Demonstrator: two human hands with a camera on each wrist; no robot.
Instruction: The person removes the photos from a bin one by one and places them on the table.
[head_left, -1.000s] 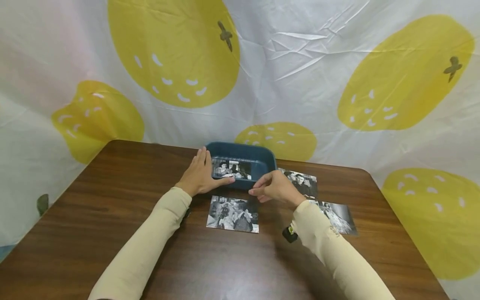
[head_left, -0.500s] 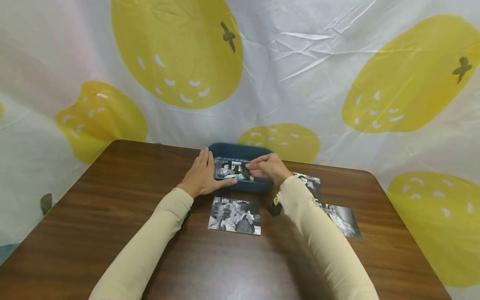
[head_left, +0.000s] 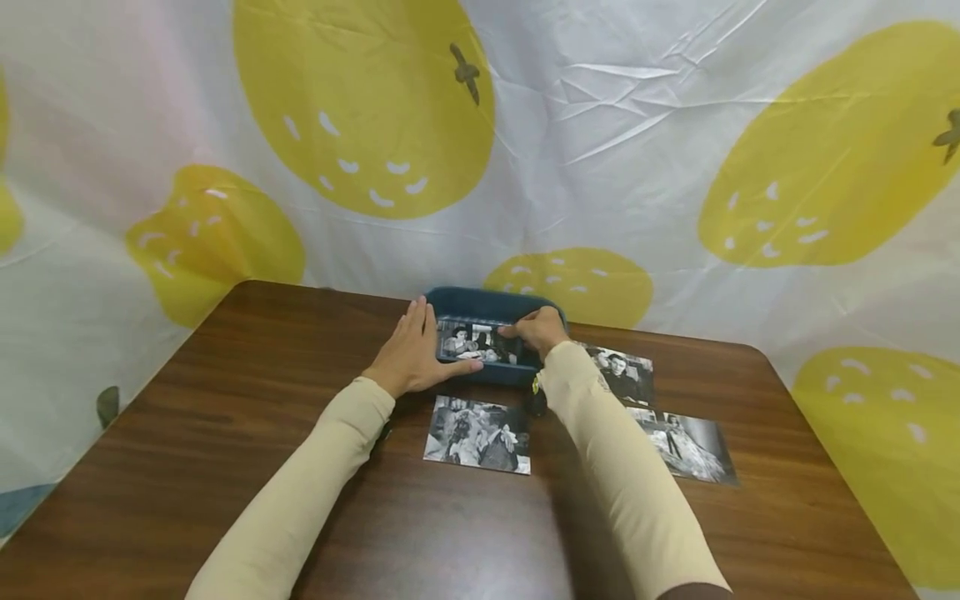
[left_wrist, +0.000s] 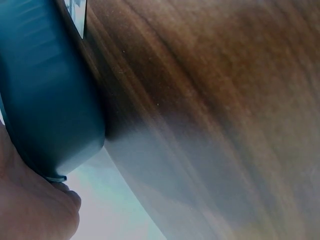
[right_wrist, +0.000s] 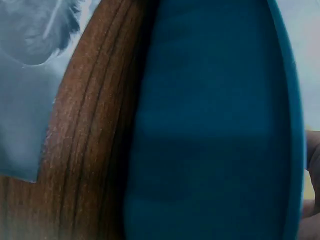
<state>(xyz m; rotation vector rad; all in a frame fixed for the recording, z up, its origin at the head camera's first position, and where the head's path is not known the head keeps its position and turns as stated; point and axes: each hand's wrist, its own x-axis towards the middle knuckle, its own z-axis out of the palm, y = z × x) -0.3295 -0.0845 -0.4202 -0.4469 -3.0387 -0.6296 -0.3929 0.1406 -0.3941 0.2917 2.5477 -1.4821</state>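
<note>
A dark blue plastic bin stands near the table's far edge with a black-and-white photo in it. My left hand rests on the bin's left end, fingers straight along the side and thumb lying on the front rim. The left wrist view has that hand against the rim. My right hand reaches over the front rim, bent fingers at the photo's right part; I cannot tell if they pinch it. From the right wrist, the bin's wall hides most of the right fingers.
One black-and-white photo lies on the brown wooden table in front of the bin. Further photos, one showing a face and one with a pale gown, lie to the right. A lemon-print cloth hangs close behind the table.
My right hand has moved from outside the bin's front right, over the rim and inside to the photo. The left hand keeps its place on the bin. The view has shifted slightly.
</note>
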